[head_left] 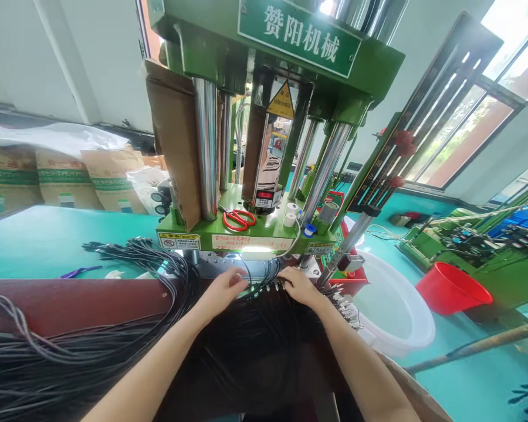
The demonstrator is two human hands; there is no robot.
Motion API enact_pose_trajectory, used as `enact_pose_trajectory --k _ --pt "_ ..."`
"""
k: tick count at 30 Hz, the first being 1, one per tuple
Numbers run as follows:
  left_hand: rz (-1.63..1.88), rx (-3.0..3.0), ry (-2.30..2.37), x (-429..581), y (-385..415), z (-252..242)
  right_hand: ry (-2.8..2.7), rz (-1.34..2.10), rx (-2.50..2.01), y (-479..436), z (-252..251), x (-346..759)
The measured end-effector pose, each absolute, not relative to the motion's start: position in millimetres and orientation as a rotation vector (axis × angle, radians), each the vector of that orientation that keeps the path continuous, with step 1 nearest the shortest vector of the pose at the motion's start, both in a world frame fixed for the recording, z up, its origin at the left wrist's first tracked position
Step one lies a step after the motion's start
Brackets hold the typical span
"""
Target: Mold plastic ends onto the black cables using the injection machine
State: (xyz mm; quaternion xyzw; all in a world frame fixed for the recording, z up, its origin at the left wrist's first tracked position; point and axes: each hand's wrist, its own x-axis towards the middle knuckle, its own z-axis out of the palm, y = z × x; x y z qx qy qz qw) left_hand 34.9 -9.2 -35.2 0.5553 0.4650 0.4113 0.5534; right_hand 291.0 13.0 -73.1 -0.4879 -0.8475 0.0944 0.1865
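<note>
My left hand [222, 291] and my right hand [297, 286] rest side by side at the metal mould plate [229, 265] under the green press [264, 146]. Both have fingers curled and pinched on thin black cables [264, 275] whose metal ends lie in a row at the plate's front edge. A thick bundle of black cables [61, 351] runs from the left over the dark red bench top [74, 299] and down in front of me. More cable ends with plugs [127, 246] fan out to the left of the press.
Red-handled scissors [239, 219] and small tape rolls [290, 214] lie on the press's green ledge. A white tub [400, 316] and a red bucket [451, 287] stand to the right. Paper sacks [61, 179] are stacked at the back left. A purple tool [80, 271] lies on the teal table.
</note>
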Motion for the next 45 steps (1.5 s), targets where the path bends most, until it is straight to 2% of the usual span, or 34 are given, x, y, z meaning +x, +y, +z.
enact_pose_trajectory --k 4,8,21,45 --pt "1.127 0.586 1.097 59 31 -39 -2.277 0.248 -1.347 7 -77 285" --pt "1.137 0.448 1.070 84 54 -46 -2.223 0.253 -1.315 7 -80 287" --pt "1.093 0.326 0.825 92 58 -70 -2.237 0.224 -1.326 6 -85 288" --pt "1.079 0.380 0.860 87 43 -46 -2.215 0.210 -1.316 6 -90 291"
